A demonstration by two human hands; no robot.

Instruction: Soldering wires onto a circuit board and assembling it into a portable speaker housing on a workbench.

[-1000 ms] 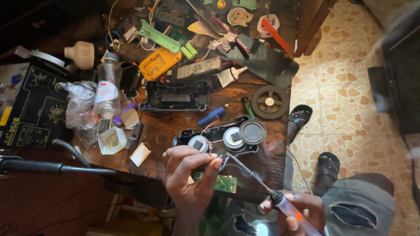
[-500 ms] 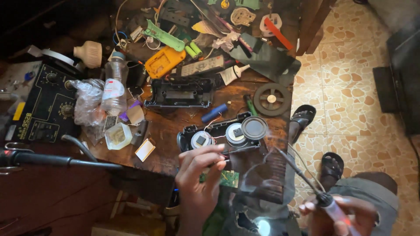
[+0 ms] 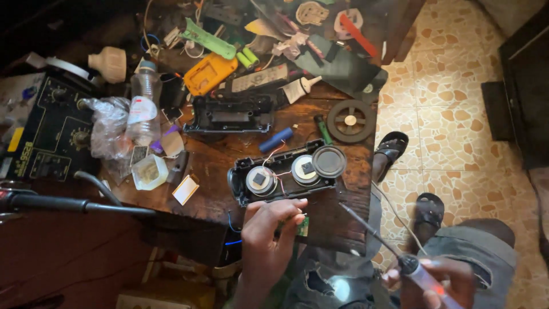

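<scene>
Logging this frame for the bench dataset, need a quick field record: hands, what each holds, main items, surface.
left hand: pinching a small green circuit board at the table edge
right hand: gripping a soldering iron, tip pointing toward the board, apart from it
nearest item: opened black speaker housing with two round drivers, thin wires showing
also on table: blue cylindrical cell, clear plastic bottle, orange case, black spoked wheel
surface: cluttered wooden table
floor: patterned tiles, two sandals
</scene>
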